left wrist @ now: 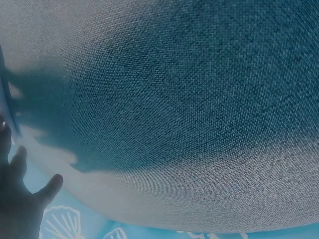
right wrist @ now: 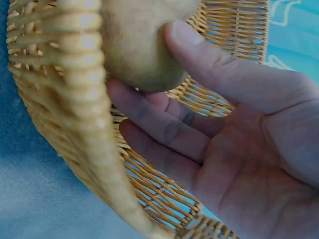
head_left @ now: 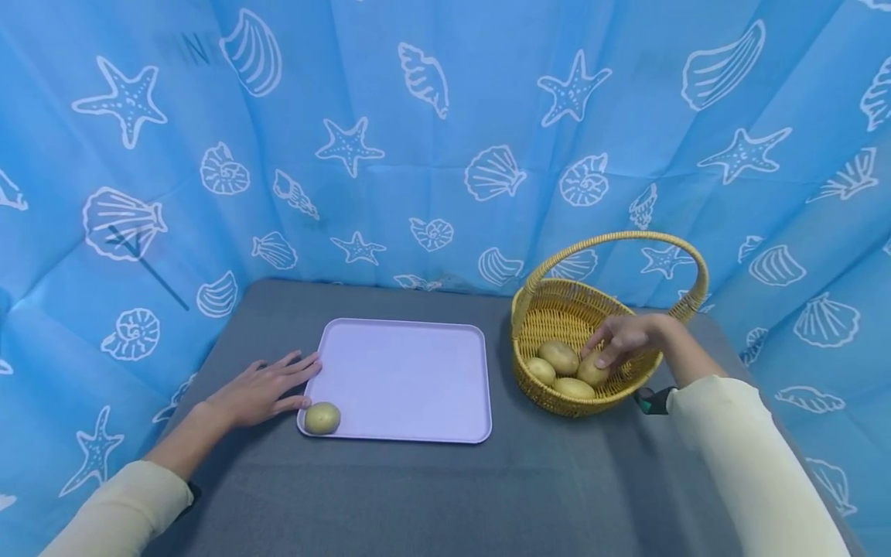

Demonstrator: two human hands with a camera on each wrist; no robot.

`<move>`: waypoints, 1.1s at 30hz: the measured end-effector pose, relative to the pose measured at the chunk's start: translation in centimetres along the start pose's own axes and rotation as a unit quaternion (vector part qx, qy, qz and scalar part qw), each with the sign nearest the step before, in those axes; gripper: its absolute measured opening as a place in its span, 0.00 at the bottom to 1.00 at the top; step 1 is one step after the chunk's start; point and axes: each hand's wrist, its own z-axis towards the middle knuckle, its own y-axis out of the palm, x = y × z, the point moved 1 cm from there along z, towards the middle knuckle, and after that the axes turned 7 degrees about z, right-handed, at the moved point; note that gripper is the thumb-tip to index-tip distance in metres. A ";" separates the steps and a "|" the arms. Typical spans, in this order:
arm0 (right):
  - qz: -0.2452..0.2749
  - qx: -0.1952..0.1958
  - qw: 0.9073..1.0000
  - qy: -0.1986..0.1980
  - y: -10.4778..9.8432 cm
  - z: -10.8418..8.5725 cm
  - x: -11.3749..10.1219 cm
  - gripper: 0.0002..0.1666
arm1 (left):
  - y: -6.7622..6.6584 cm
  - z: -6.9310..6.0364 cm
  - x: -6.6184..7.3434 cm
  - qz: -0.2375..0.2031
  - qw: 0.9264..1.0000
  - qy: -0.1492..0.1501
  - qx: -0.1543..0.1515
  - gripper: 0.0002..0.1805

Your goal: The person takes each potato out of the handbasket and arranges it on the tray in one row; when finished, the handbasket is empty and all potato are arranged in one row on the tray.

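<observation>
My right hand [head_left: 629, 338] reaches into a yellow wicker basket [head_left: 550, 305] and grips a potato [head_left: 593, 370] at its right side. In the right wrist view the thumb lies on the near face of that potato [right wrist: 142, 47] and the fingers curl under it. Several other potatoes [head_left: 558, 357] lie in the basket beside it. My left hand [head_left: 261, 391] rests with spread, straight fingers at the left edge of a pale lilac tray [head_left: 404, 379]. One potato [head_left: 322, 418] sits in the tray's near left corner, close to the left thumb.
A grey cloth covers the table [head_left: 390, 495]. The basket's tall arched handle [head_left: 619, 236] rises over the right forearm. A blue curtain [head_left: 431, 131] with white shells and starfish hangs behind the table and along its sides.
</observation>
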 end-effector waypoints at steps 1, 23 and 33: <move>-0.015 -0.001 1.000 -0.011 -0.1 -0.2 -0.2 0.29 | 0.0 0.0 0.0 0.000 1.000 0.000 0.001 0.40; -0.099 -0.032 0.961 -0.255 3.8 -1.1 -8.7 0.24 | 0.0 0.1 -0.1 0.003 1.000 0.001 0.002 0.41; -0.099 -0.028 0.946 -0.308 7.6 1.3 -12.3 0.24 | -0.1 0.0 0.1 -0.002 1.000 0.000 0.004 0.40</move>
